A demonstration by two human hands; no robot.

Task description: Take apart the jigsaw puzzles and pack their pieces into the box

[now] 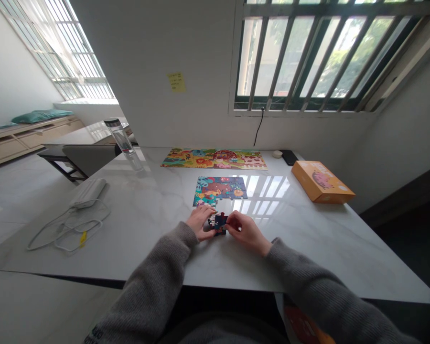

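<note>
Between left grip (199, 222) and right grip (242, 233), dark jigsaw pieces (220, 223) (both touching).

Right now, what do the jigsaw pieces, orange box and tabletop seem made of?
The jigsaw pieces look like matte printed card, though their edges are too small to confirm. The orange box looks like paperboard, with folded edges. The tabletop looks like polished marble or similar: grey veining, window reflections.
</note>
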